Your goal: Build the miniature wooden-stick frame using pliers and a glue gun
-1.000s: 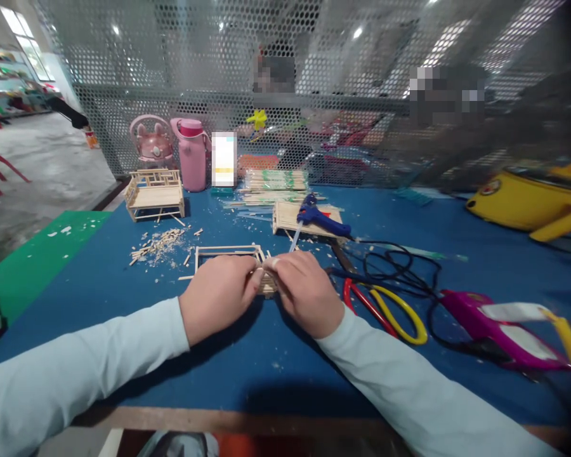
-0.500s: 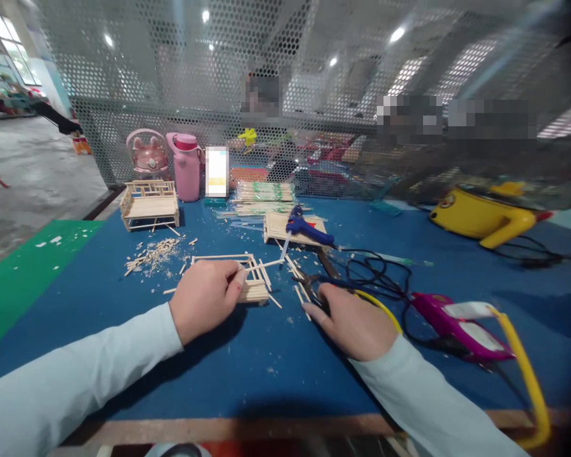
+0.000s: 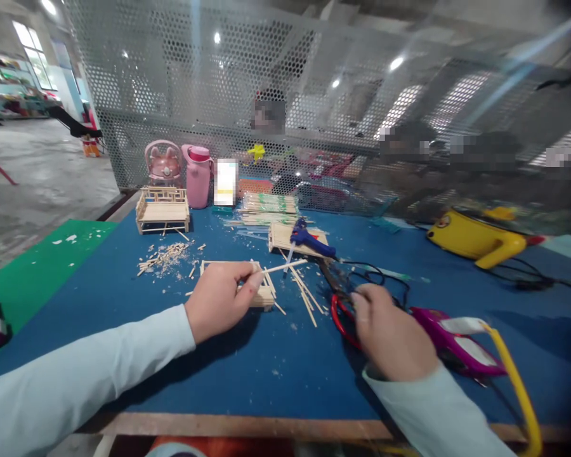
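My left hand [image 3: 226,295] pinches a thin wooden stick [image 3: 288,266], which points right. Beneath that hand lies a small frame of glued sticks [image 3: 266,295], partly covered by my fingers. On the right, my right hand [image 3: 393,330] is curled around dark pliers [image 3: 354,282]; they are blurred and their handles are hidden under the palm. Red-handled scissors [image 3: 337,314] lie just left of these fingers. Between both hands are several loose sticks [image 3: 307,295]. A blue glue gun [image 3: 309,240] rests on a flat stick panel [image 3: 278,238].
A small stick bench [image 3: 163,212] stands at the back left, near a pink bottle [image 3: 198,181] and phone [image 3: 226,183]. Stick offcuts [image 3: 164,258] lie in front. Bundled sticks [image 3: 269,206] lie behind. A purple device [image 3: 450,339], cords and a yellow pot [image 3: 473,238] occupy the right.
My right hand has moved right with the pliers, uncovering the red scissors handles. My left hand still pinches the stick, which has shifted slightly right. The whole view has shifted a little.
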A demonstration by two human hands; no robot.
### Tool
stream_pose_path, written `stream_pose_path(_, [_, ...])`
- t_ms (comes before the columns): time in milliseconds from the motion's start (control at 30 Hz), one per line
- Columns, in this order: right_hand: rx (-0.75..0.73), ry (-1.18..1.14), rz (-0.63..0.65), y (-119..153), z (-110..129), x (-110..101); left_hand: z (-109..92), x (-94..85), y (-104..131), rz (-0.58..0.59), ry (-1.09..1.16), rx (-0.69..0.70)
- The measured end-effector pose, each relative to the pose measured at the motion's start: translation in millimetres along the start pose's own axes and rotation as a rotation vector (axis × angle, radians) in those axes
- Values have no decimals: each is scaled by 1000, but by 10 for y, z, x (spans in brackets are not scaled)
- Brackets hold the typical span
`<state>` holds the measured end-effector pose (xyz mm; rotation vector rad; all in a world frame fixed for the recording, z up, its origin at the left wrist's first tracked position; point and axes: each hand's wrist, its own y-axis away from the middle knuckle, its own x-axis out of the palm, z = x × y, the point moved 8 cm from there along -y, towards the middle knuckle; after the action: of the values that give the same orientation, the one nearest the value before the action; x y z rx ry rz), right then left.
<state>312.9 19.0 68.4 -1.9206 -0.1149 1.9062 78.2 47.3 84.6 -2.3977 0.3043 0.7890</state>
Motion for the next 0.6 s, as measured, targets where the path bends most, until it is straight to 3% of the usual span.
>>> stream_pose_path(67, [134,-433,-121,61,-156,-260,-100,-3,24,9,96,78])
stream_pose_path(100, [173,-718,-116,102,-176,-325,-146,11,40,35,142,107])
stream_pose_path(167, [220,-1239,28,189,-60,-347,-220,76,77,132,218,129])
stream_pose_path(233, [258,-1536,211,282,155,-326,-274,164,119,263,297,112])
stream_pose_path(300, [257,-1706,353,346,375,-281,-331,233,163,385,366,98])
stream_pose_path(367, [216,-1841,403,360,552,-223,-368,241,184,428,409,83])
stream_pose_path(467, [89,-1965,366,335,775,-126,-354,177,180,363,500,17])
stream_pose_path(600, [-184,-1891,474,376,1132,-64,-327,178,189,335,600,-42])
